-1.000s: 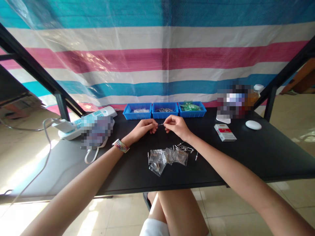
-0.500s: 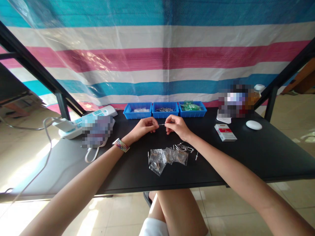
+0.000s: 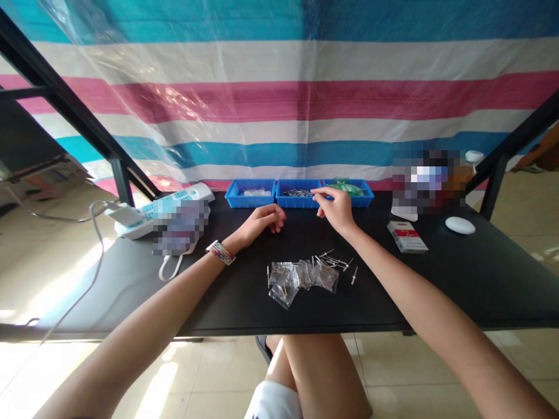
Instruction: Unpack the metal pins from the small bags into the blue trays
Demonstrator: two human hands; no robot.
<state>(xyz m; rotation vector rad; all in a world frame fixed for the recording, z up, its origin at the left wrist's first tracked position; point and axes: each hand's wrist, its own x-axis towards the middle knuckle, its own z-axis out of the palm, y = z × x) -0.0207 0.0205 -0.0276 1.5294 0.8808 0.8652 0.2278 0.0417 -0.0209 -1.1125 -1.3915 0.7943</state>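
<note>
My left hand (image 3: 262,221) rests on the black table (image 3: 458,273) with its fingers curled in; what they hold, if anything, is hidden. My right hand (image 3: 334,208) is stretched to the back. Its fingertips are pinched together over the edge between the middle blue bin (image 3: 297,201) of metal pins and the right blue bin (image 3: 354,201) of green pieces. I cannot see anything in the pinch. The left blue bin (image 3: 250,201) holds clear bags. Near the front lie several small plastic bags (image 3: 297,279) and loose metal pins (image 3: 336,262).
A white power strip (image 3: 187,195) with a plug and cable lies at the back left beside a blurred object (image 3: 179,227). A red and white box (image 3: 407,236), a white oval object (image 3: 460,225) and a blurred item (image 3: 425,177) are at the right. A striped tarp hangs behind.
My hands held a thin pin between them in front of the bins. My right hand has since moved back and right to the bins, and my left hand stays curled on the table.
</note>
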